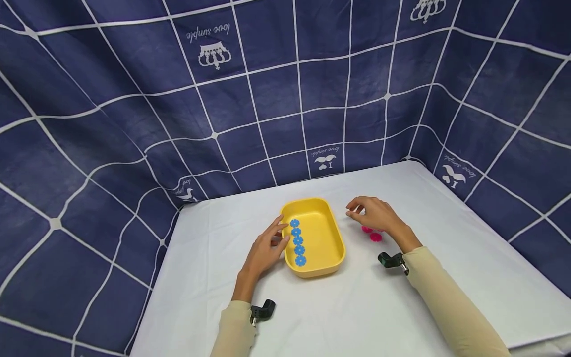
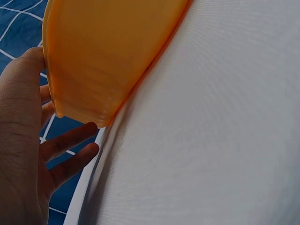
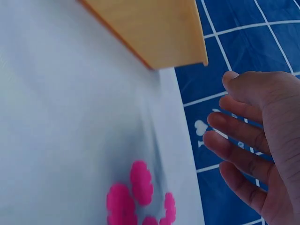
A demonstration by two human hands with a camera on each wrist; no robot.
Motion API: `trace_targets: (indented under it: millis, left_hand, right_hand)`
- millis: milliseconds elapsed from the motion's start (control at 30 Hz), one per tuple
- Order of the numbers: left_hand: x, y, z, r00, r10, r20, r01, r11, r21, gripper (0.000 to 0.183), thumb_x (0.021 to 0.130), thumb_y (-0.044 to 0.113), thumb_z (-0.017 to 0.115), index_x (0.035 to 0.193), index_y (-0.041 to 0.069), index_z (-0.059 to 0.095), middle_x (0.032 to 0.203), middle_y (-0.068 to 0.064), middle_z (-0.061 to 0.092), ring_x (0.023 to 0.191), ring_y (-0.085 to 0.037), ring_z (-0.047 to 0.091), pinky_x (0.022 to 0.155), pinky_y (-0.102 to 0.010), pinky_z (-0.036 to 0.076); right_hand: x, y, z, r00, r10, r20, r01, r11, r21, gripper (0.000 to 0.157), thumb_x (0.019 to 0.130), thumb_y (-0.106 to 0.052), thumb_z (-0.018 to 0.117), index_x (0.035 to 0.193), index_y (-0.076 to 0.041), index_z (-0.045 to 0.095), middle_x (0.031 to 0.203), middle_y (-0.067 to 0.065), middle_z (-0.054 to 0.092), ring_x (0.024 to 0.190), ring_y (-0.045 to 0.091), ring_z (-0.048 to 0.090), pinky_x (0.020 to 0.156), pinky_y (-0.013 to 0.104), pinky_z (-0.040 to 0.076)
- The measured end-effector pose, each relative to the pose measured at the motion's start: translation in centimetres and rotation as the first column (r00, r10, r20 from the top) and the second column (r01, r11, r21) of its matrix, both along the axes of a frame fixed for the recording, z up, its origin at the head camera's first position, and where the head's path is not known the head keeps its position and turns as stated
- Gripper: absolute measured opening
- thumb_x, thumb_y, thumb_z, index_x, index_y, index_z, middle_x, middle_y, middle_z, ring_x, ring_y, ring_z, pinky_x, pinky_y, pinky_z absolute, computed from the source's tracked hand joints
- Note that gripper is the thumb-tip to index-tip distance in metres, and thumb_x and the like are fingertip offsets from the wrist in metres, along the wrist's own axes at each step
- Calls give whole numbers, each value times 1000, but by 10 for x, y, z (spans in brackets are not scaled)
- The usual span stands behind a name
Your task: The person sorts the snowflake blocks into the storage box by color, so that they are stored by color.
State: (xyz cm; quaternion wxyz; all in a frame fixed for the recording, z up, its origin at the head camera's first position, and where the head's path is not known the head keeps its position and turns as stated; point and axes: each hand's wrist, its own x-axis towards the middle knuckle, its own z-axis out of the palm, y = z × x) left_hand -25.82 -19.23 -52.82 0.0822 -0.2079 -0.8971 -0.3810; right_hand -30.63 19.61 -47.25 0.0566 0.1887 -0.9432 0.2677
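Note:
A yellow tray (image 1: 322, 243) with rounded corners stands on the white table. Along its left side, inside, several blue flower-shaped pieces (image 1: 298, 240) lie in a row. My left hand (image 1: 266, 248) is at the tray's left rim, fingers loosely spread; in the left wrist view the thumb (image 2: 33, 55) reaches over the rim and two fingers stay outside the wall. To the right of the tray, my right hand (image 1: 373, 212) hovers with relaxed fingers and holds nothing. Below it lie several pink flower-shaped pieces (image 3: 141, 183), partly hidden by that hand in the head view.
White cloth covers the table (image 1: 214, 238). A dark blue curtain (image 1: 276, 99) with white grid lines hangs behind it and at both sides. Small black wrist devices (image 1: 264, 311) are on both forearms.

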Motion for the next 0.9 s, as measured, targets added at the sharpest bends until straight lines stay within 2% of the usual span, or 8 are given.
trace_targets:
  millis: [333,600,767,900]
  left_hand:
    - [-1,0,5,1000,8,7,-8,1000,5,48,108,42,66,151,22,62,172,16,37,109,-14,73,100,-36,61]
    - [0,1,2,1000,12,3,-12,1000,0,49,108,44,64,152,21,62,172,19,36,110,-14,72,100,-38,62]
    - [0,2,1,1000,11,2,-11,1000,0,50,108,45,64,151,20,63,171,21,35,110,-14,72,100,-38,62]
    - [-1,2,1,1000,4,-16,-4,1000,3,49,108,45,64,151,20,63,171,17,38,110,-15,72,99,-38,62]
  right_hand:
    - [6,18,-2,998,-57,17,57,998,-2,31,100,-35,77,122,-14,80,109,2,78,98,23,70,83,50,60]
    - [11,30,-5,997,-71,30,71,997,6,31,98,-31,79,122,-11,80,106,4,76,96,24,68,78,45,62]
    - [13,36,-7,995,-91,33,91,996,18,31,98,-32,79,122,-12,80,108,6,77,99,27,68,79,47,62]
    - [14,39,-9,995,-95,28,94,995,21,30,97,-30,80,121,-12,80,103,5,76,94,25,67,75,44,61]
